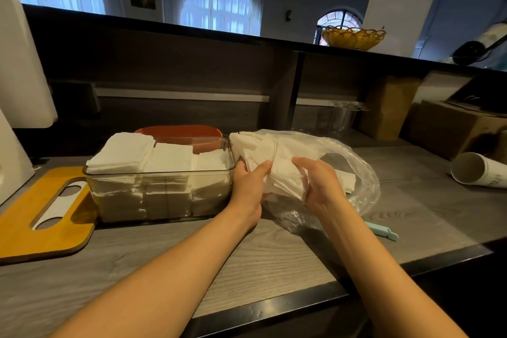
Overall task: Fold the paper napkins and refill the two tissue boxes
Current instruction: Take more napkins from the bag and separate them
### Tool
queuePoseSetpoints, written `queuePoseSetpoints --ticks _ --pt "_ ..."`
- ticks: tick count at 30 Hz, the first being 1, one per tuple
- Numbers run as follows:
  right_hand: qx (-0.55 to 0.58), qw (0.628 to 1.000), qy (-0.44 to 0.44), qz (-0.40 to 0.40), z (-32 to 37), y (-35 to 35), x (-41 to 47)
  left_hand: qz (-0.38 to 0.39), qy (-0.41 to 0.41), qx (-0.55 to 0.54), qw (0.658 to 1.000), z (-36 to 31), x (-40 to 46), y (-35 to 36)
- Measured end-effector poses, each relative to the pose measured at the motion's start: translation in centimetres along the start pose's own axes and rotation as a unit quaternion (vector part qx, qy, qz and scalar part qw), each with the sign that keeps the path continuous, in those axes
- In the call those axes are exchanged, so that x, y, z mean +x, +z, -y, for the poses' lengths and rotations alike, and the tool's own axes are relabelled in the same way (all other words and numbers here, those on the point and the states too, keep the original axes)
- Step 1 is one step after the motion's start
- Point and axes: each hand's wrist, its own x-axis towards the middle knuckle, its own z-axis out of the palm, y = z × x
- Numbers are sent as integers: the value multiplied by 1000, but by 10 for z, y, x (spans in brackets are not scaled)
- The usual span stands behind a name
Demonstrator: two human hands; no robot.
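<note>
A clear tissue box (162, 186) on the grey wooden counter is packed with three rows of folded white napkins (167, 158). Behind it shows the rim of an orange-red box (181, 132). Right of the clear box lies a thin plastic bag (354, 173) with more napkins inside. A bunch of white napkins (274, 162) sticks out of the bag's mouth. My left hand (248, 186) grips this bunch from the left, thumb on top. My right hand (319, 184) holds it from the right, fingers curled round the paper.
A yellow wooden lid (41, 228) with a white slot lies left of the clear box. A paper cup (477, 170) lies on its side at the right, near cardboard boxes (452, 129). A light-blue clip (382, 231) lies by my right forearm. A woven basket (354, 37) stands on the ledge.
</note>
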Motion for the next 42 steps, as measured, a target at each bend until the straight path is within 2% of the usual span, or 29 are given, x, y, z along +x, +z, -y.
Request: queuePoseSetpoints --ticks 5,10,12,14,17,20,24,26,29,31,33,35,39,42 --pt "-52 985 -151 -61 -1 -8 -1 0 -3 -13 1000 0 -1 0" --pt "24 988 -145 -55 17 -25 -2 6 -11 -28 1000 -1 -2 -1" --pt "65 989 -131 2 28 -36 1 8 -13 -33 999 -1 -2 -2" --pt "76 981 -141 108 38 -47 6 10 -19 -43 999 -2 -1 -2" --pt "-31 952 -194 235 50 -56 14 11 -27 -48 998 -3 -2 -1" --pt "-152 932 -182 274 49 -50 20 11 -24 -47 999 -2 0 -2" --pt "-213 934 -156 241 31 -39 24 13 -25 -52 998 -1 1 -2" --pt "-203 937 -171 227 30 -38 22 12 -21 -52 998 0 2 -2" --pt "-42 956 -207 202 37 -48 16 9 -20 -53 998 0 3 -1" --pt "88 957 -201 189 42 -55 11 11 -19 -55 998 0 2 -1" --pt "151 953 -177 192 44 -56 6 13 -17 -56 998 0 1 -1" --pt "151 963 -147 171 43 -47 2 9 -15 -57 998 0 2 -1" --pt "96 991 -48 78 33 -8 -1 12 -11 -65 998 1 2 -1" --pt "69 997 -27 34 20 20 1 25 -19 -81 996 0 1 -2"
